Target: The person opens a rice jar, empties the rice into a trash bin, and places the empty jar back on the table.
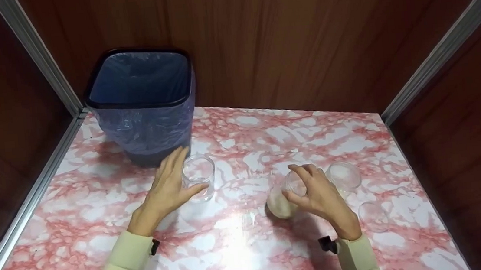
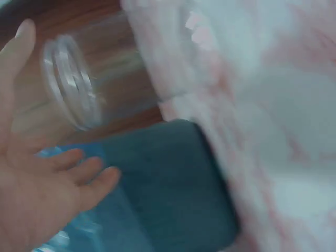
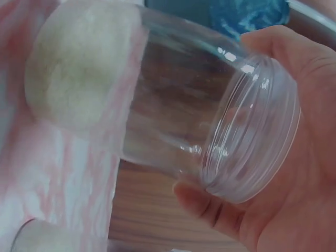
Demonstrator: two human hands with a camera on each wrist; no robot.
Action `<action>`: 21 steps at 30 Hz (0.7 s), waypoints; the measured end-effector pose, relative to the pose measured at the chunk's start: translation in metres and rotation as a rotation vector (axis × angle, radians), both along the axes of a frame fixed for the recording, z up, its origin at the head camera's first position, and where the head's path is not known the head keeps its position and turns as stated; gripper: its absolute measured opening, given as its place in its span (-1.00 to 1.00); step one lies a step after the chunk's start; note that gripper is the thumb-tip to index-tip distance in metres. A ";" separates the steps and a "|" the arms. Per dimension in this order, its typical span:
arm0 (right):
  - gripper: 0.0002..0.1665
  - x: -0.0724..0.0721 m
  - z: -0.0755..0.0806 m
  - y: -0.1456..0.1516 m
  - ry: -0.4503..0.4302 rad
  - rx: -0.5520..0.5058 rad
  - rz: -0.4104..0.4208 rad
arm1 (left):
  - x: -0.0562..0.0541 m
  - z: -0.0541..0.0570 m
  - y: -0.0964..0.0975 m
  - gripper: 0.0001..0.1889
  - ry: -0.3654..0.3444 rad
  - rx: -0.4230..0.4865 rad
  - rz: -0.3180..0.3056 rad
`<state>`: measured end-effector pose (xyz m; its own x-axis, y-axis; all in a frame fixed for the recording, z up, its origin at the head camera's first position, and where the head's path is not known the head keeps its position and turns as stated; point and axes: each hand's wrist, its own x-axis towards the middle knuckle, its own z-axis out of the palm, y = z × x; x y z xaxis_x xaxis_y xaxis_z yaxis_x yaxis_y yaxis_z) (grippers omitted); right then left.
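Note:
My left hand (image 1: 169,191) is spread beside a clear jar (image 1: 199,177), fingers on its far left and thumb at its near side. Rim rings show on this jar (image 2: 115,68) in the left wrist view, with a gap between it and the fingers. My right hand (image 1: 320,195) holds a second clear jar (image 1: 281,203) by its ringed top, thumb on one side and fingers on the other. White grainy stuff fills the bottom of that jar (image 3: 173,94). Whether its base touches the table cannot be told.
Behind the left hand stands a bin (image 1: 148,130) lined with a blue bag. Another clear jar (image 1: 344,176) is right of the right hand, near a faint clear disc (image 1: 374,217). Brown panels (image 1: 267,41) border the marbled table (image 1: 240,130).

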<state>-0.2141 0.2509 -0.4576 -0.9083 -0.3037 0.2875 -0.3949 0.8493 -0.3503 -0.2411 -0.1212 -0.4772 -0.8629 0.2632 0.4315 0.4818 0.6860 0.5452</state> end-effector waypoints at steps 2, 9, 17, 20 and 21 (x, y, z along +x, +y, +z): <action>-0.24 0.002 0.005 -0.002 0.007 -0.041 0.033 | 0.006 0.006 0.010 -0.14 0.184 0.002 -0.041; -0.24 0.016 0.025 -0.015 0.084 -0.088 0.107 | 0.032 0.015 0.051 -0.14 0.263 0.023 -0.274; -0.21 0.031 0.050 -0.028 0.159 -0.106 0.194 | 0.045 -0.001 0.092 0.25 0.125 0.077 -0.386; -0.20 0.035 0.057 -0.034 0.172 -0.129 0.227 | 0.049 -0.007 0.106 0.31 0.096 0.088 -0.397; -0.20 0.036 0.058 -0.036 0.174 -0.135 0.240 | 0.050 -0.008 0.110 0.32 0.098 0.096 -0.397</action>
<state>-0.1784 0.2151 -0.3992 -0.7493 -0.4519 0.4842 -0.6419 0.6755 -0.3628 -0.1912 -0.0108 -0.4853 -0.6561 0.5217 0.5453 0.7514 0.3848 0.5360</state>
